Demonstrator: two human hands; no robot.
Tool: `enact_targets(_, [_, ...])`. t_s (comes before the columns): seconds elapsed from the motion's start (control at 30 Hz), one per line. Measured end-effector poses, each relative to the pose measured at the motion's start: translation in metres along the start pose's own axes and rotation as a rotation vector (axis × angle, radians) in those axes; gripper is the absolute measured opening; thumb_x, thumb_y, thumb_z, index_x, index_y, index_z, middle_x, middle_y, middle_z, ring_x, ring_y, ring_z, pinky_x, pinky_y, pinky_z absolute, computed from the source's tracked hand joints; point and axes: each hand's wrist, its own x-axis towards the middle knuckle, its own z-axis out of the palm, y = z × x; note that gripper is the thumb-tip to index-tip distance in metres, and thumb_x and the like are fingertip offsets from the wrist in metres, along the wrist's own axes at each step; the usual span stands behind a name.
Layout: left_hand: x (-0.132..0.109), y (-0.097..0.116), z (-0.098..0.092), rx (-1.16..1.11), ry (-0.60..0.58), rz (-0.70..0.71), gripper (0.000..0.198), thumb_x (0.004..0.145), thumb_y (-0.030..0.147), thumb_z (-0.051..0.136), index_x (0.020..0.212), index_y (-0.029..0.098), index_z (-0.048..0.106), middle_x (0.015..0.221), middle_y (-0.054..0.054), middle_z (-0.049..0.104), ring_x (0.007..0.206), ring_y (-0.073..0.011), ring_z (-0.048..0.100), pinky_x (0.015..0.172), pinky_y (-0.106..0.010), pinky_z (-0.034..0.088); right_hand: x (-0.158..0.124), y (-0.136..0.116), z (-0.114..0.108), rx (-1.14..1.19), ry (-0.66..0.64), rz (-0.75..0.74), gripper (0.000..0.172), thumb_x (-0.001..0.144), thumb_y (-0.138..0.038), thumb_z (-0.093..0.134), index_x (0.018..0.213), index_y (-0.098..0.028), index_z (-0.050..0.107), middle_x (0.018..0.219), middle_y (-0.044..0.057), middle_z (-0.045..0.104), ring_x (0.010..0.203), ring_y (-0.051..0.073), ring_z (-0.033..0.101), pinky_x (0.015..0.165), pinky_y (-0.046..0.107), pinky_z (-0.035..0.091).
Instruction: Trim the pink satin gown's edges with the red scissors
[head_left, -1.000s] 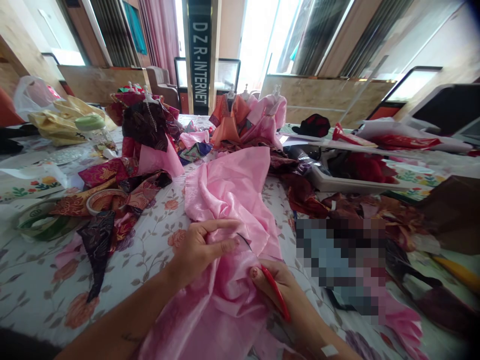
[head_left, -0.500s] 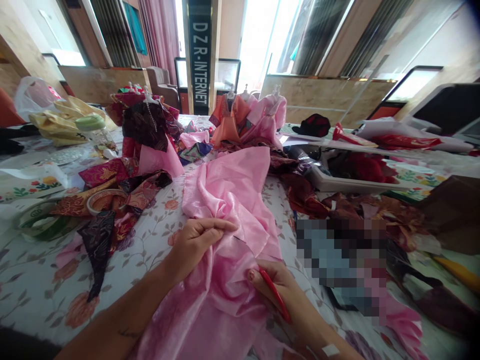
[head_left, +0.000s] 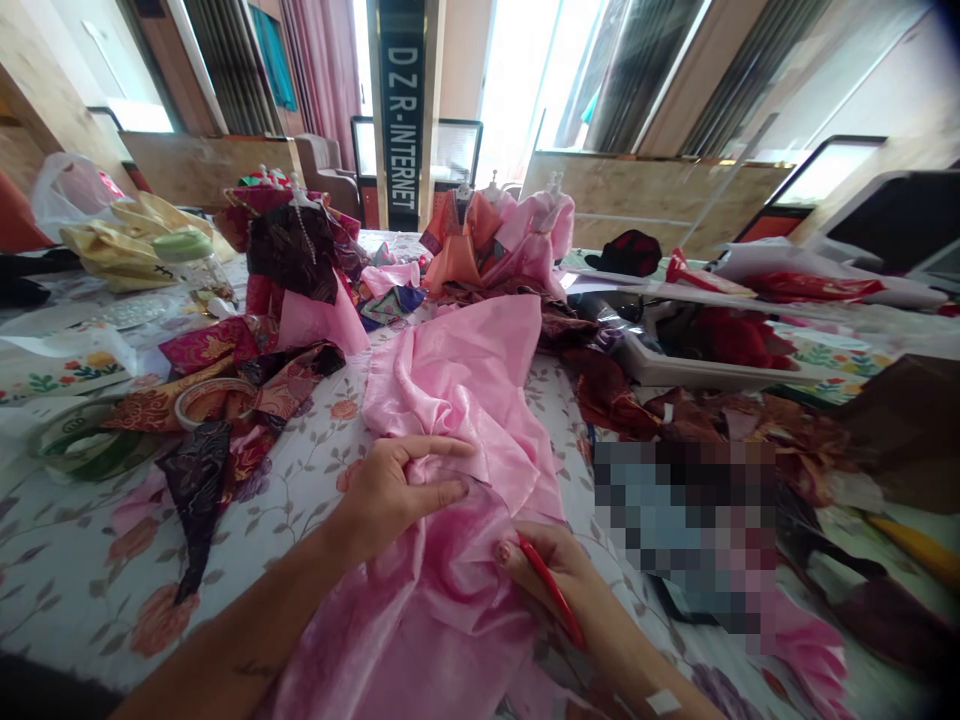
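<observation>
My left hand (head_left: 391, 492) pinches a fold of the pink satin (head_left: 450, 400) lying on the floral tablecloth (head_left: 75, 560). My right hand (head_left: 544, 572), just apart from it, clamps a slim red tool (head_left: 553, 597). Beyond the satin stand three dressed miniature mannequins (head_left: 461, 258), and farther back a dark sign (head_left: 400, 120) reads "DZ R-INTERNET".

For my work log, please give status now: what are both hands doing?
Left hand: fingers gathering pink satin. Right hand: gripping slim red tool at the satin. Brocade scraps lie to the left, off the satin.
</observation>
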Motion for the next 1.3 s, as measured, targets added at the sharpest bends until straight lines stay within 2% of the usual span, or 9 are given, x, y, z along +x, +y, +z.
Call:
enact_targets(0.13, [0.0,0.0,-0.002,0.018,-0.04,0.021,0.03,0.07,0.025,0.074,0.1,0.024,0.072,0.11,0.0,0.071,0.111,-0.0193,0.061,0.094,-0.024,0.049,-0.002,-0.011,0.0,-0.055,-0.028,-0.024,0.051,0.074,-0.058,0.065,0.057,-0.019,0.037,0.056,-0.006,0.026,0.051,0.008,0.021,0.046,0.024,0.014])
enact_targets(0.3, [-0.001,0.002,-0.003,0.027,-0.1,0.051,0.03,0.07,0.021,0.073,0.099,0.022,0.073,0.105,0.0,0.073,0.104,-0.0173,0.064,0.092,-0.022,0.05,-0.002,-0.018,-0.001,-0.08,-0.069,-0.05,0.047,0.077,-0.054,0.064,0.059,-0.018,0.039,0.058,-0.006,0.027,0.052,0.008,0.022,0.047,0.023,0.016])
enact_targets(0.73, [-0.003,0.006,-0.001,0.062,-0.109,0.066,0.03,0.07,0.018,0.072,0.1,0.019,0.073,0.105,-0.002,0.073,0.104,-0.0182,0.064,0.097,-0.024,0.049,-0.001,-0.012,-0.003,-0.086,-0.076,-0.019,0.05,0.078,-0.055,0.063,0.058,-0.019,0.035,0.056,-0.007,0.023,0.051,0.008,0.019,0.046,0.024,0.014])
enact_targets(1.1, [-0.003,0.008,0.0,0.122,-0.069,0.106,0.032,0.071,0.013,0.066,0.102,0.019,0.072,0.107,-0.003,0.072,0.106,-0.0197,0.065,0.097,-0.027,0.05,0.001,-0.007,-0.006,-0.166,-0.079,-0.017,0.048,0.08,-0.053,0.062,0.058,-0.019,0.035,0.057,-0.007,0.024,0.051,0.007,0.019,0.045,0.024,0.013])
enact_targets(1.3, [-0.005,0.011,0.0,0.139,-0.116,0.098,0.033,0.071,0.014,0.066,0.103,0.018,0.071,0.107,-0.003,0.072,0.105,-0.0209,0.065,0.099,-0.031,0.048,0.0,-0.011,-0.006,-0.178,-0.107,-0.03,0.048,0.08,-0.056,0.059,0.06,-0.019,0.037,0.059,-0.006,0.025,0.053,0.008,0.02,0.047,0.025,0.014])
